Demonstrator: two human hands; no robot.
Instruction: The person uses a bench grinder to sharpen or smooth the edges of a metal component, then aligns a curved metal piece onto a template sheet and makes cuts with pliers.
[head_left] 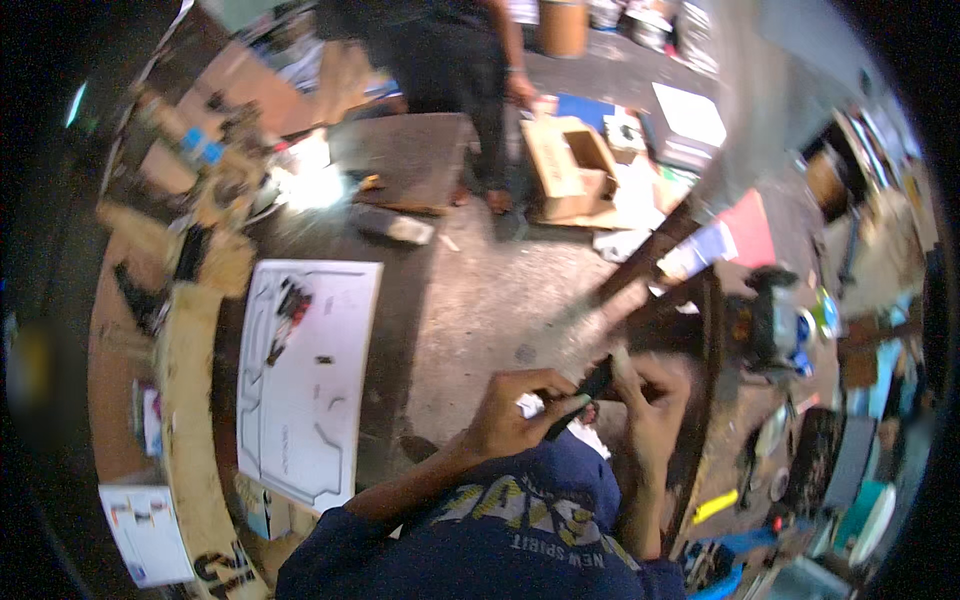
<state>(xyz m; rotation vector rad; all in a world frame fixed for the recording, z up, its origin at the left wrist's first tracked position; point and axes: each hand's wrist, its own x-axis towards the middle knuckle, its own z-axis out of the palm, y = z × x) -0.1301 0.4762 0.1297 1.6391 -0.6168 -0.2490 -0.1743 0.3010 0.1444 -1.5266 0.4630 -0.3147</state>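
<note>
In front of my chest, my left hand [512, 412] pinches the lower end of a small dark, flat, strip-like piece [597, 381]. My right hand [652, 398] grips its upper end, with a finger and thumb pressed along it. The piece slants up to the right between both hands; its exact kind is too blurred to tell. Something white [530, 404] shows at my left palm, and a small reddish spot [590, 412] appears just under the piece.
To the left lies a white board [315, 400] with dark line drawings and a small red-and-black object [292, 303]. Ahead, a person [440, 60] stands near an open cardboard box [556, 180]. A workbench with a grey machine [775, 320] and a yellow-handled tool [715, 507] runs along my right.
</note>
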